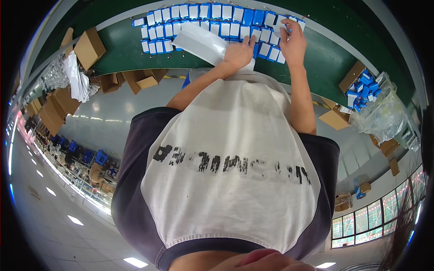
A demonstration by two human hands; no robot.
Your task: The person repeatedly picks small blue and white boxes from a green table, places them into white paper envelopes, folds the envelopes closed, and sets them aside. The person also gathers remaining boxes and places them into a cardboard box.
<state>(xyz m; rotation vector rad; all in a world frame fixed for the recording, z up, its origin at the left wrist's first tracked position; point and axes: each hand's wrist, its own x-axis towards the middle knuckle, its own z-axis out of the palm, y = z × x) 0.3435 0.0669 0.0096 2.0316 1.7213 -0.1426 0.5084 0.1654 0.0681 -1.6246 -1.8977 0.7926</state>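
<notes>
Several rows of flat blue packs, which look like battery packs (225, 30), lie on the green bench (122, 49). Most carry a white rectangle on top, and thin wires show at some edges. A glossy white sheet (199, 43) slants across the front rows. My left hand (238, 54) grips its right part, index and middle fingers stretched over the packs. Toward the right end of the rows, my right hand (294, 43) bends its thumb and fingers around a white sticker (280, 20) at a pack. Its exact contact with that pack is hard to see.
An open carton (90, 47) and crumpled clear plastic (54, 74) with white sheets (77, 79) are at the left. On the right, a box of loose blue packs (364, 88) stands beside a clear plastic bag (382, 113). More cartons (142, 80) sit below the bench's near edge.
</notes>
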